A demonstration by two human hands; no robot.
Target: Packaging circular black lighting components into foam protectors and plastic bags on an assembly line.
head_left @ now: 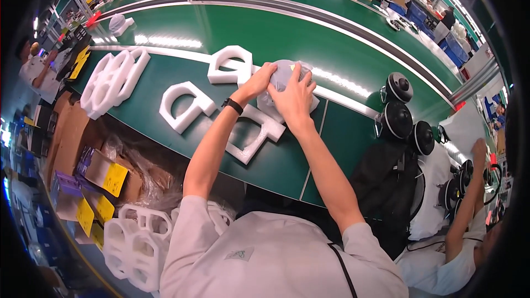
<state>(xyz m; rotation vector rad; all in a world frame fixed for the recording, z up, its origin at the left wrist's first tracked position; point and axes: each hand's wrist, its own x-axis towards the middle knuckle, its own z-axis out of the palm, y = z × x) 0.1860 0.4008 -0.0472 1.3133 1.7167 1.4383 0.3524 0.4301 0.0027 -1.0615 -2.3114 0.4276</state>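
Note:
Both of my hands are on a round object wrapped in a greyish translucent plastic bag [284, 73], at the far side of the workbench. My left hand [259, 81] curls round its left side. Across its near right side lies my right hand [293, 95], fingers bent over the top. Beneath the bagged object, a white foam insert [313, 104] shows partly; my hands hide how the two meet. Nearby on the green mat lie three more white foam inserts with D-shaped openings: a far one [231, 55], a left one [185, 107] and a near one [251, 142].
A group of foam inserts [113, 83] stands at the left. Black dome-shaped units [396, 120] line the right side, beside a co-worker's arm [469, 204]. Beyond the mat runs a green conveyor belt [221, 19] carrying another bagged piece [117, 24]. Boxes [102, 171] sit lower left.

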